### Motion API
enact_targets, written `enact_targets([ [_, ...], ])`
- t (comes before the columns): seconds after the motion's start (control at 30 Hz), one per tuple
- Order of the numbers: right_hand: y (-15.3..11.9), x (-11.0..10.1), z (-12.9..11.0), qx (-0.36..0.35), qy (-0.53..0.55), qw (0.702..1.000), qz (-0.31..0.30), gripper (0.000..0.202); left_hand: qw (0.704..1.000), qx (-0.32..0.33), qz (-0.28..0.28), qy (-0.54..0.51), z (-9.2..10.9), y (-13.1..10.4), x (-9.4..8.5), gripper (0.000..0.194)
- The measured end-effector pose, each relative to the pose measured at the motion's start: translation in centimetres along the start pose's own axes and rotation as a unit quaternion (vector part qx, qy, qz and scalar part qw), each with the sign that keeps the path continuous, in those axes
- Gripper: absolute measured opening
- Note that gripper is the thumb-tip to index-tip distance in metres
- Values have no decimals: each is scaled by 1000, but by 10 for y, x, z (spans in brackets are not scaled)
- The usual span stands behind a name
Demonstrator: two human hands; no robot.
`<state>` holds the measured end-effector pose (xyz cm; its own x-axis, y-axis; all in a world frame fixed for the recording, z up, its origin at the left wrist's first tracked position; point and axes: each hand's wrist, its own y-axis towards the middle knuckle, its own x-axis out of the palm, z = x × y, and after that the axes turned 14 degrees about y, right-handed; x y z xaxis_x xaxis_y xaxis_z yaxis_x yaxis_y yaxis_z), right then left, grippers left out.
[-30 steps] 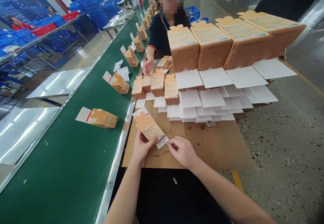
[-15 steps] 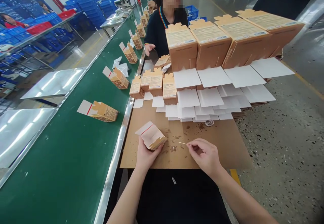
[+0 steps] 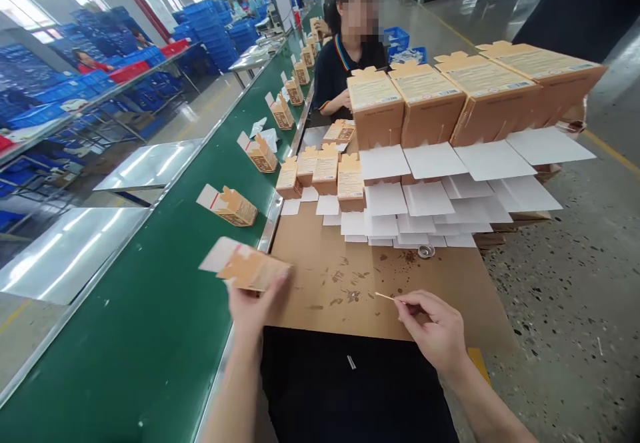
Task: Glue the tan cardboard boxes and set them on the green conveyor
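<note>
A small brown cardboard box (image 3: pixel 253 268) with a raised white flap is in my left hand (image 3: pixel 255 306), slightly blurred, above the metal edge of the green belt. My fingers and thumb clasp its lower part. Over the brown cardboard sheet (image 3: pixel 320 296), my right hand (image 3: pixel 433 326) pinches a thin pale stick (image 3: pixel 385 295) between thumb and fingertips, pointing left. What the stick's tip is like is too small to tell. Dark smudges mark the sheet below it. A small round dish (image 3: pixel 426 251) sits near the stacked boxes.
Boxes with open flaps stand in a row along the green belt (image 3: pixel 150 309), the nearest being a box (image 3: pixel 233 206). Stacked boxes (image 3: pixel 430 109) with white flaps fill the sheet's far side. Across from me sits a person (image 3: pixel 345 63). On my dark lap lies a small pale piece (image 3: pixel 351 362).
My left hand has carried the box leftward from above the sheet to the belt's edge and turned it. My right hand still pinches the stick. The view has shifted a little.
</note>
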<state>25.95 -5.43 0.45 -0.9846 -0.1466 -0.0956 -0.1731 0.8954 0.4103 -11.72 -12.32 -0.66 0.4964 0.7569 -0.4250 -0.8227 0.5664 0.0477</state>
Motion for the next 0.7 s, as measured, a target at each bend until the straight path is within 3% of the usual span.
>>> enact_targets([
  [0.07,2,-7,1,6,-8,1000,12,21,997,-21,75,17,-15,27,-45,97],
  [0.13,3,-11,2,9,-14,1000,19,20,987,-72,110,90,-29,47,-86,99],
  [0.23,6,-9,3,17,-20,1000,13,21,964,-131,111,205,-43,62,-117,101],
  [0.4,14,2,0,7,0,1000,8,20,965,-127,110,203,-48,67,-106,107],
  [0.5,18,-5,-3,6,-2,1000,30,17,971,-113,147,148,-54,51,-104,114],
  [0.63,18,-32,-5,1,-43,996,75,15,958,10,278,69,-56,8,-96,77],
  [0.7,17,-44,-6,-9,-48,995,82,14,965,75,249,37,-42,-3,-75,60],
])
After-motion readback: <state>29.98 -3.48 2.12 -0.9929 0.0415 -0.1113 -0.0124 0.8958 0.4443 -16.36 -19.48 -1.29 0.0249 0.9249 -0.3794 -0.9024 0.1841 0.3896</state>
